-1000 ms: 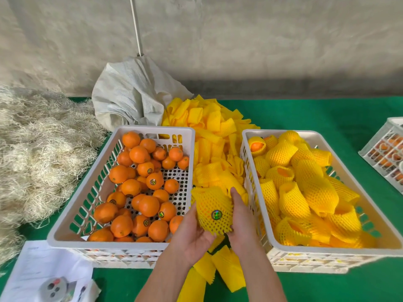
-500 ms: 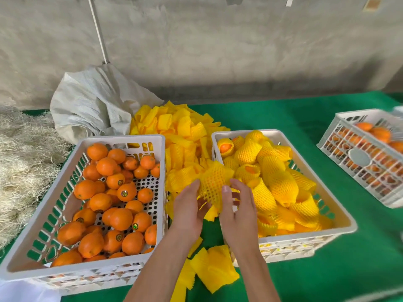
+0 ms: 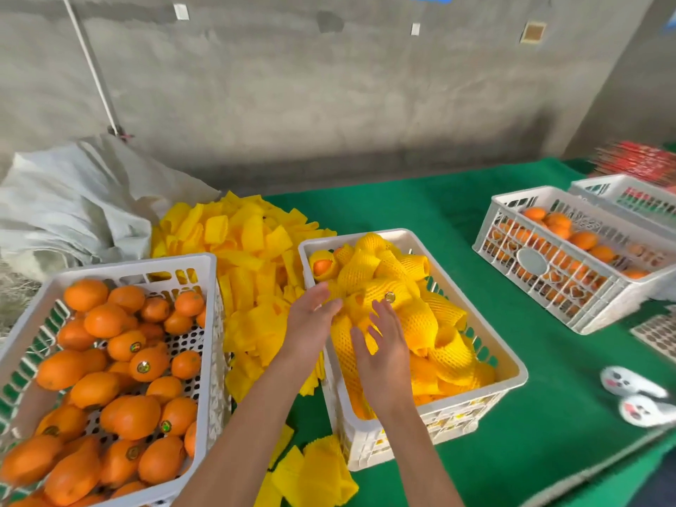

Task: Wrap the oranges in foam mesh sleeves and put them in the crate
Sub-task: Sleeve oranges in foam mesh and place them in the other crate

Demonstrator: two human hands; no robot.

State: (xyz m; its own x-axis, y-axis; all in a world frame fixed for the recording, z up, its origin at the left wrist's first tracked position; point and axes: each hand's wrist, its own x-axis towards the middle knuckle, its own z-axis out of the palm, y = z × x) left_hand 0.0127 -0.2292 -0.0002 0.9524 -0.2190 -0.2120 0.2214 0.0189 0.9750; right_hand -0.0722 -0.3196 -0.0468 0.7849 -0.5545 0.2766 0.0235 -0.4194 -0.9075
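Though blurred, round stickers mark oranges.

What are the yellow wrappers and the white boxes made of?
The yellow sleeves look like soft foam mesh: a net pattern, matte, bending easily. The white crate looks like hard moulded plastic, smooth and a little shiny, with slotted sides.

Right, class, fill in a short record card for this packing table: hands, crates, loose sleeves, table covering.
left hand: open, over near-left rim of the middle crate
right hand: open, fingers spread above the wrapped oranges
middle crate: white, holds wrapped oranges in yellow mesh
left crate: white, holds bare oranges
far crate: white, bare oranges inside
loose sleeves: yellow heap between left and middle crates
table cover: green cloth
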